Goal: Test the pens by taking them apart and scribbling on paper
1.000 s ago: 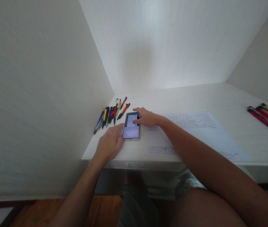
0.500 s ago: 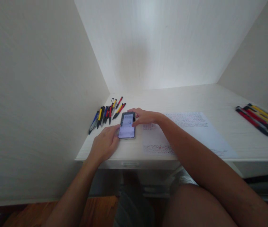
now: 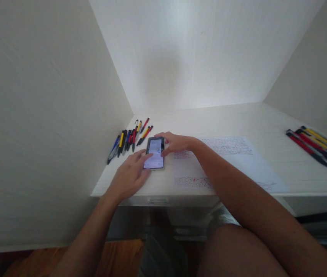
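Observation:
A smartphone [image 3: 154, 157] with a lit screen lies flat on the desk, directly ahead of me. My right hand [image 3: 176, 143] grips it at the upper right, with fingers at the top edge and the thumb over the right side of the screen. My left hand [image 3: 130, 173] lies at the phone's left edge, fingers apart. One of its fingers reaches over the screen, and its thumb is near the lower left corner. What the screen says is too small to read.
Several pens and markers [image 3: 129, 139] lie along the left wall. Another group of red and yellow pens [image 3: 315, 145] is at the far right. A handwritten paper sheet [image 3: 238, 165] lies partly under my right forearm. White panels enclose the desk [image 3: 209, 118], with a drawer handle [image 3: 158, 201] below its front edge.
My left hand has shifted right, bringing a finger from the phone's left edge onto the screen. The right hand keeps its grip, and the phone stays in place.

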Demonstrator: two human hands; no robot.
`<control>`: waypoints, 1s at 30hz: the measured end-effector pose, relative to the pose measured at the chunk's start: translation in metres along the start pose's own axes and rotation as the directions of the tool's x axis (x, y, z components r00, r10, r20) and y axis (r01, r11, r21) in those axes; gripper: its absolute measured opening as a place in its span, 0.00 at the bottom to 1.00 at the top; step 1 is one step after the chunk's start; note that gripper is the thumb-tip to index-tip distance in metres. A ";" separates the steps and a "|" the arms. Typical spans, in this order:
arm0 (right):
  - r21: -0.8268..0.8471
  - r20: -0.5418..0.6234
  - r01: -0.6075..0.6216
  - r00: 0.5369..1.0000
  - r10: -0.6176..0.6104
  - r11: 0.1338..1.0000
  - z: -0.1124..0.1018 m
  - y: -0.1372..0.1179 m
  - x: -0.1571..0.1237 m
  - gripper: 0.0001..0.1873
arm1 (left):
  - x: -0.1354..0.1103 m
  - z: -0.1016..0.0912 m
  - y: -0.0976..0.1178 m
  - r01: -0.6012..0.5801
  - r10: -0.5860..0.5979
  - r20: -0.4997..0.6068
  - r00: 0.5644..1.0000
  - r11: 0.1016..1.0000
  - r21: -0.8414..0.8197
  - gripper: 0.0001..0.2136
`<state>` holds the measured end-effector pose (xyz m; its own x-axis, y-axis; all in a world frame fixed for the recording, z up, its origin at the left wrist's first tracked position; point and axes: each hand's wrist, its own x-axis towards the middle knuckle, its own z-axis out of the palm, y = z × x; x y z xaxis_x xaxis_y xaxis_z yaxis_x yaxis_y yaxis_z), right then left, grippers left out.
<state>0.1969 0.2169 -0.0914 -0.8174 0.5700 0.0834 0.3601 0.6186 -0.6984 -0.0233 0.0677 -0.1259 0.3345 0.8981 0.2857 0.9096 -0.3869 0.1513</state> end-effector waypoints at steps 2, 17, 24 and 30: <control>-0.014 -0.016 -0.006 1.000 0.006 1.000 0.000 0.000 0.000 0.34 | 0.001 -0.001 0.001 -0.045 0.045 0.006 0.999 0.999 -0.009 0.25; -0.088 -0.041 -0.037 0.999 0.033 0.995 0.001 0.008 0.003 0.35 | 0.000 0.001 -0.001 0.005 -0.005 -0.031 1.000 1.000 -0.018 0.28; -0.091 -0.068 -0.050 0.997 0.044 0.995 0.003 0.006 0.003 0.32 | 0.000 0.005 -0.001 0.126 -0.124 -0.093 0.988 0.992 0.013 0.24; -0.113 -0.099 -0.054 0.994 0.043 0.992 0.007 0.008 0.006 0.30 | 0.000 0.003 0.002 0.116 -0.114 -0.097 0.989 0.993 0.015 0.20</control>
<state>0.1920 0.2215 -0.1011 -0.7527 0.6467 0.1237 0.4521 0.6442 -0.6170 -0.0210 0.0674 -0.1287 0.2036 0.9116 0.3571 0.9459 -0.2773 0.1687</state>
